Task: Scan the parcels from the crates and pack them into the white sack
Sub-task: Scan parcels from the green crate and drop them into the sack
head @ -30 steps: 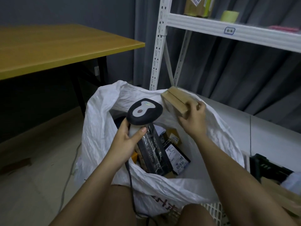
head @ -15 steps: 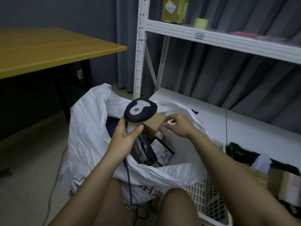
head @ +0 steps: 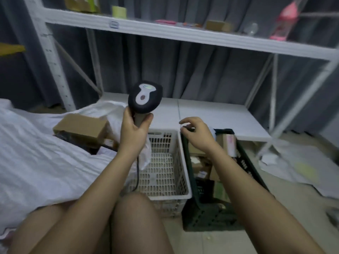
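Two bare hands are up in front of the seated person's knees. The left hand [head: 132,129] grips the grey handle of a barcode scanner [head: 145,97], fingers and thumb wrapped round it, holding the dark head upright with its white, keyhole-shaped panel facing the camera; a black cable [head: 137,173] hangs down from the handle along the forearm. The right hand [head: 197,132] holds nothing: its fingers are loosely curled with the thumb and forefinger a little apart, palm down, hovering over the back rim of the dark green crate [head: 207,215].

That crate stands on the floor to the right and holds several brown cardboard parcels [head: 202,166], some with pale labels too blurred to read. Just beside it on the left, touching side to side, is a white slatted crate [head: 163,173] whose mesh floor shows bare. The white sack [head: 40,162] lies open to the left, its crumpled cloth spread across the lap side, with a brown box [head: 81,127] lying on top of darker packets in its mouth.

Behind stands a white metal shelf [head: 183,36] against grey curtains. A small label on its front edge cannot be read. On it sit a cardboard box, a pale green roll of tape [head: 119,11] and a pink bottle [head: 283,21].
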### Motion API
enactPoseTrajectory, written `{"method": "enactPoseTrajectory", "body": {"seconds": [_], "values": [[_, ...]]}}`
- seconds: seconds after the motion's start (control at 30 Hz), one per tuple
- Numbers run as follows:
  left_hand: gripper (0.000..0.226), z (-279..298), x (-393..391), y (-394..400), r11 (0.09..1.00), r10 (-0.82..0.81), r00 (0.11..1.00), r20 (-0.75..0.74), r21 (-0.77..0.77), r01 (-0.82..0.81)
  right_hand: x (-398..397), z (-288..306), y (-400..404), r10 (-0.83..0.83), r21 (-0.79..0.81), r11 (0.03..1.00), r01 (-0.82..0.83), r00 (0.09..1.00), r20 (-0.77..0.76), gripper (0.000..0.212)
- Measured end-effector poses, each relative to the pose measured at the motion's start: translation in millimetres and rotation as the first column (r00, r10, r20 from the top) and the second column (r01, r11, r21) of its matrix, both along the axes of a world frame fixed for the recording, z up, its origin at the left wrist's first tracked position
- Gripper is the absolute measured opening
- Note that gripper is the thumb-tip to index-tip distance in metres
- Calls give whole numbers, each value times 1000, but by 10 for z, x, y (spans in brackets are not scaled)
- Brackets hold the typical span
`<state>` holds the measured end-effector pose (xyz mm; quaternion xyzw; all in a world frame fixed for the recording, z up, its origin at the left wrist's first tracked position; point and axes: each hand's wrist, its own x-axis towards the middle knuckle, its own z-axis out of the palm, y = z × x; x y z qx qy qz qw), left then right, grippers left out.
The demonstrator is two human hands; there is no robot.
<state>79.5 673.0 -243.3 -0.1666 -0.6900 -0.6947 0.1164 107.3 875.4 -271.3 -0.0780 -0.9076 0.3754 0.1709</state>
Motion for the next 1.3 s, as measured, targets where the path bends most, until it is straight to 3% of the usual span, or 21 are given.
{"method": "enactPoseTrajectory", "body": {"seconds": [0.1,0.3,0.57,0.73,0.8,0.87,0.93,1.07,1.17,1.3], "values": [[47,-158,139,450,992,-122,992,20,-24,123,396,-180,461,-89,11,996,89,991,98,23],[55,-730,415,1168,940,-315,925,215,-66,335,917,-771,1137,-279,-123,941,315,929,244,20],[48,-1596,369,1499,879,-384,830,406,-116,463,1027,-1920,1560,-358,-147,862,486,787,503,25],[50,-1991,143,1490,882,-332,808,487,-143,449,496,-2203,1544,-320,-219,865,452,831,455,7],[47,-2086,57,1495,897,-313,804,506,-121,426,190,-2289,1594,-320,-226,870,438,851,416,17],[44,-2139,-27,1508,912,-300,797,525,-88,401,-111,-2409,1682,-351,-254,854,454,863,362,41],[42,-2151,-116,1529,919,-302,798,522,-64,390,-378,-2478,1771,-433,-285,796,534,832,347,59],[37,-2156,-274,1535,925,-295,791,536,-48,377,-790,-2639,1975,-560,-392,621,679,734,384,75],[36,-2171,-348,1529,935,-265,798,541,-58,350,-986,-2697,2037,-617,-474,489,732,675,405,74],[35,-2208,-440,1507,942,-232,795,560,-75,328,-1070,-2848,2111,-577,-504,460,731,677,456,59]]}}
